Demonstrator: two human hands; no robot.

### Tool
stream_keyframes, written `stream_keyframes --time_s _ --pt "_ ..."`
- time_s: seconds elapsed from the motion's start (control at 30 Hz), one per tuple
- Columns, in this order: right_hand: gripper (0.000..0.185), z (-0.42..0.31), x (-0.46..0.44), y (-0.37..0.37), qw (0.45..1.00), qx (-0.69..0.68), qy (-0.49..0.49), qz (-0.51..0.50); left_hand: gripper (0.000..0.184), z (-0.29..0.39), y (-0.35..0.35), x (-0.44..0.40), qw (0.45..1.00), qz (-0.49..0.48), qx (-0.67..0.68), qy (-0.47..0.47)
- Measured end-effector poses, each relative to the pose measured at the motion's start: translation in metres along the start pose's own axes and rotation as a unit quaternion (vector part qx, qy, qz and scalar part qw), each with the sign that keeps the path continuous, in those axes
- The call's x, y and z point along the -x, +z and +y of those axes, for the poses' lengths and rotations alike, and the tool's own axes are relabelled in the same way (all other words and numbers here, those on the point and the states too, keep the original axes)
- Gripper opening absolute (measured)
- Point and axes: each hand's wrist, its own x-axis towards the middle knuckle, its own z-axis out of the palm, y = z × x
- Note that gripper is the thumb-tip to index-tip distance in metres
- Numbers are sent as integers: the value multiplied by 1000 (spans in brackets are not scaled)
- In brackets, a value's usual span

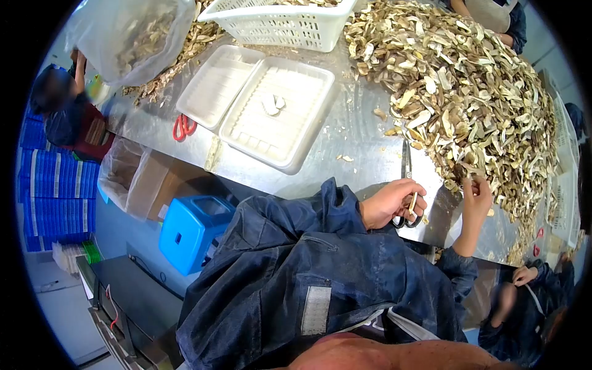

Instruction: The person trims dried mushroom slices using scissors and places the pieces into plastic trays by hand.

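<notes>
My left hand (392, 202) is over the table's front edge, its fingers curled around a thin, pale dried mushroom slice (413, 203). A pair of black-handled scissors (406, 161) is beneath and beside that hand, blades pointing away from me; the fingers partly cover the handles. At the near edge of the heap, my right hand (476, 198) has its fingers pinched on a brownish mushroom slice (471, 170), which blends in with the pieces behind it. The large pile of dried mushroom slices (468, 92) spreads in front of both hands.
A white tray (271, 157) holds a few pale pieces, with its twin (203, 105) alongside. Red-handled scissors (183, 127), a white basket (277, 28) and a plastic bag (132, 43) are leftward. A blue stool (185, 234) stands below. Other people work around the table.
</notes>
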Motion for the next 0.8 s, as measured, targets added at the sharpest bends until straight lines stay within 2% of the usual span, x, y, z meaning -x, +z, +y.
stream_keyframes --time_s 0.13,0.17,0.27,0.43,0.8 --pt "27 -39 30 6 984 -159 60 -45 23 -5 -5 -6 1000 -14 -5 -11" --pt "27 -39 36 12 983 -173 47 -38 24 -5 -6 -7 1000 -15 -6 -15" --pt "26 -41 53 30 984 -176 -9 -21 24 -4 -7 -6 1000 -13 -7 -20" --pt "25 -29 68 55 987 -160 -33 2 24 -4 -6 -6 1000 -11 2 -19" --pt "26 -28 67 56 980 -197 -14 14 24 -5 -6 -9 999 -7 -2 -32"
